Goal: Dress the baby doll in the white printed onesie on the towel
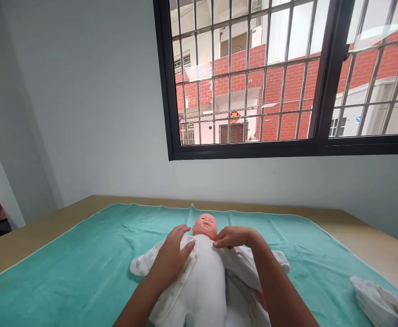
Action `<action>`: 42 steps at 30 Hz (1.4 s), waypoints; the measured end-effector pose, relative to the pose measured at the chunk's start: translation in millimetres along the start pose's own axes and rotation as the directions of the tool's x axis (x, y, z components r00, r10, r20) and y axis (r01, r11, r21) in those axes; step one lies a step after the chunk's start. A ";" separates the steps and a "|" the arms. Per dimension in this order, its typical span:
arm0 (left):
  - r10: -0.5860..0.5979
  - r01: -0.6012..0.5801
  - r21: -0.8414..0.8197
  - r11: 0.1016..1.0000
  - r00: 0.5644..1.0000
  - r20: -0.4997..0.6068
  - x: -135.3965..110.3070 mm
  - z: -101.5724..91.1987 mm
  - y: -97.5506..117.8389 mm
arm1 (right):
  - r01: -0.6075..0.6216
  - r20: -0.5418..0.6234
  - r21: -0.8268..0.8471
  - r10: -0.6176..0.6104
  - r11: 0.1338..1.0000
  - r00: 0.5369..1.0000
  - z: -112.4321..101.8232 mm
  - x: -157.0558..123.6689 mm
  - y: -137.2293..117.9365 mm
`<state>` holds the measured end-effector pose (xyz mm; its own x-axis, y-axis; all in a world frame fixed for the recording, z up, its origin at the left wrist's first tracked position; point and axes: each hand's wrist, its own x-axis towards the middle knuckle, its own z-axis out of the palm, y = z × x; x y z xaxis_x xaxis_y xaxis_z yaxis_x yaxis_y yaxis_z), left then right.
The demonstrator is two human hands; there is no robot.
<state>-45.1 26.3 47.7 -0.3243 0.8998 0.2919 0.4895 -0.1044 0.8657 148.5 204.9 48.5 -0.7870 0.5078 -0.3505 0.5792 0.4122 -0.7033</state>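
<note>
A baby doll [205, 268] with a white cloth body lies on its back on a teal blanket [83, 268], head towards the window. An open white patterned garment [144, 263] is spread under it. My left hand [173, 254] rests on the garment's left flap at the doll's shoulder, fingers curled over the cloth. My right hand [235, 237] pinches the garment's right edge close to the doll's neck.
The blanket covers a tan tabletop [362, 231] that meets a white wall. A barred window [287, 77] is above. A crumpled white cloth [379, 302] lies at the blanket's right edge. A doorway opens at far left.
</note>
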 end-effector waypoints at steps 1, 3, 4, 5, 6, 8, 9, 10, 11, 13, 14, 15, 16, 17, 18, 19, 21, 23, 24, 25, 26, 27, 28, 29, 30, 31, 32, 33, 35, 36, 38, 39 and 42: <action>-0.039 0.039 0.026 0.999 0.999 -0.008 1.6 2.6 -7.3 | 0.020 0.013 0.029 -0.020 0.999 1.000 2.3 2.9 3.4; -0.108 0.106 0.044 0.993 0.993 0.041 1.9 7.2 -15.8 | 0.052 0.045 0.109 -0.057 0.993 0.997 8.0 8.4 8.8; -0.118 0.114 0.050 0.992 0.990 0.077 1.1 9.0 -16.8 | 0.071 0.061 0.161 -0.082 0.984 0.995 10.9 10.9 10.7; -0.113 0.108 0.054 0.993 0.988 0.107 0.1 10.5 -16.0 | 0.097 0.074 0.224 -0.116 0.970 0.991 13.7 13.1 12.0; -0.106 0.100 0.057 0.993 0.987 0.118 -0.7 11.6 -14.2 | 0.129 0.081 0.293 -0.159 0.947 0.984 16.2 15.2 12.9; -0.106 0.101 0.047 0.994 0.990 0.097 -0.9 12.6 -9.8 | 0.198 0.071 0.408 -0.247 0.891 0.966 20.4 19.5 13.7; -0.108 0.106 0.029 0.994 0.991 0.075 -0.1 12.6 -8.4 | 0.226 0.061 0.446 -0.281 0.866 0.958 22.1 22.0 13.6; -0.105 0.104 0.008 0.995 0.993 0.054 1.0 12.4 -7.9 | 0.246 0.053 0.469 -0.306 0.848 0.951 23.7 24.7 13.5; -0.099 0.099 -0.010 0.995 0.994 0.043 2.4 12.0 -8.2 | 0.256 0.052 0.477 -0.317 0.841 0.947 25.3 27.5 13.2; -0.092 0.094 -0.032 0.995 0.994 0.053 4.9 11.0 -10.7 | 0.246 0.063 0.458 -0.307 0.854 0.950 28.3 32.9 12.5; -0.098 0.101 -0.035 0.994 0.993 0.065 5.6 10.4 -12.1 | 0.234 0.070 0.444 -0.294 0.865 0.953 29.6 35.1 12.0; -0.107 0.110 -0.032 0.993 0.991 0.079 5.9 9.9 -13.1 | 0.224 0.074 0.433 -0.281 0.873 0.957 30.6 36.7 11.4; -0.115 0.118 -0.023 0.993 0.989 0.092 5.7 9.4 -13.5 | 0.213 0.076 0.428 -0.270 0.878 0.960 31.2 37.7 10.6; -0.117 0.119 -0.013 0.993 0.988 0.105 5.1 9.0 -13.3 | 0.203 0.078 0.425 -0.259 0.882 0.963 31.4 38.3 9.6; -0.107 0.108 -0.006 0.994 0.987 0.119 4.1 8.8 -12.5 | 0.195 0.074 0.411 -0.245 0.891 0.967 31.1 38.5 8.4; -0.090 0.091 -0.004 0.996 0.988 0.128 2.9 9.0 -11.5 | 0.192 0.056 0.374 -0.229 0.907 0.972 30.5 38.6 7.1; -0.053 0.054 0.001 0.999 0.989 0.138 0.1 11.0 -10.0 | 0.193 -0.009 0.252 -0.197 0.948 0.980 29.5 38.6 4.8; -0.002 -0.006 0.054 0.998 0.990 0.142 -2.9 15.5 -10.5 | 0.187 -0.105 0.134 -0.174 0.973 0.979 30.8 37.6 4.9; 0.034 -0.050 0.106 0.993 0.988 0.151 -4.4 18.5 -11.5 | 0.181 -0.159 0.098 -0.164 0.979 0.974 32.9 36.0 6.6; 0.074 -0.102 0.168 0.980 0.983 0.169 -6.1 21.8 -12.7 | 0.172 -0.214 0.080 -0.152 0.982 0.965 36.1 33.0 9.8; 0.115 -0.160 0.231 0.960 0.974 0.195 -7.8 25.0 -13.9 | 0.164 -0.276 0.071 -0.139 0.984 0.951 40.2 28.3 14.9; 0.151 -0.212 0.287 0.934 0.963 0.222 -9.8 28.0 -14.4 | 0.158 -0.345 0.061 -0.128 0.986 0.930 44.9 21.6 22.0; 0.176 -0.255 0.335 0.907 0.952 0.249 -12.0 30.6 -14.1 | 0.152 -0.415 0.053 -0.117 0.987 0.902 50.0 13.0 31.0; 0.189 -0.287 0.377 0.881 0.943 0.275 -14.5 32.6 -12.8 | 0.154 -0.493 0.048 -0.110 0.987 0.863 55.1 2.6 41.9; 0.196 -0.310 0.412 0.857 0.935 0.296 -17.3 34.0 -10.2 | 0.161 -0.575 0.041 -0.108 0.986 0.811 59.8 -9.1 54.2; 0.195 -0.325 0.442 0.836 0.929 0.314 -20.3 35.0 -6.5 | 0.167 -0.651 0.032 -0.107 0.985 0.752 63.9 -21.5 67.3; 0.188 -0.335 0.469 0.817 0.924 0.333 -23.4 35.8 -2.0 | 0.170 -0.718 0.028 -0.099 0.985 0.689 66.9 -33.8 80.3; 0.177 -0.346 0.494 0.798 0.918 0.356 -26.5 36.6 3.2 | 0.171 -0.772 0.031 -0.085 0.985 0.630 68.9 -45.1 92.6; 0.154 -0.377 0.536 0.755 0.897 0.414 -32.2 39.5 13.9 | 0.184 -0.838 0.060 -0.051 0.981 0.544 69.7 -61.9 112.2; 0.144 -0.395 0.557 0.731 0.886 0.441 -34.6 42.0 18.9 | 0.202 -0.849 0.094 -0.027 0.975 0.528 68.9 -66.6 118.7; 0.124 -0.424 0.603 0.676 0.872 0.474 -37.3 49.7 26.6 | 0.255 -0.855 0.173 0.016 0.951 0.519 65.4 -68.8 125.6; 0.119 -0.437 0.625 0.647 0.867 0.483 -37.5 54.8 29.2 | 0.280 -0.851 0.211 0.035 0.936 0.524 62.8 -67.2 127.2; 0.114 -0.492 0.653 0.576 0.839 0.532 -32.8 73.8 32.4 | 0.328 -0.830 0.341 0.118 0.881 0.546 50.6 -62.7 133.3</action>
<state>41.1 24.7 36.1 0.2146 0.9684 0.1268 0.9698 -0.2267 0.0898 264.3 189.7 -54.6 -0.1844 0.9534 0.2387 0.1796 0.2715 -0.9455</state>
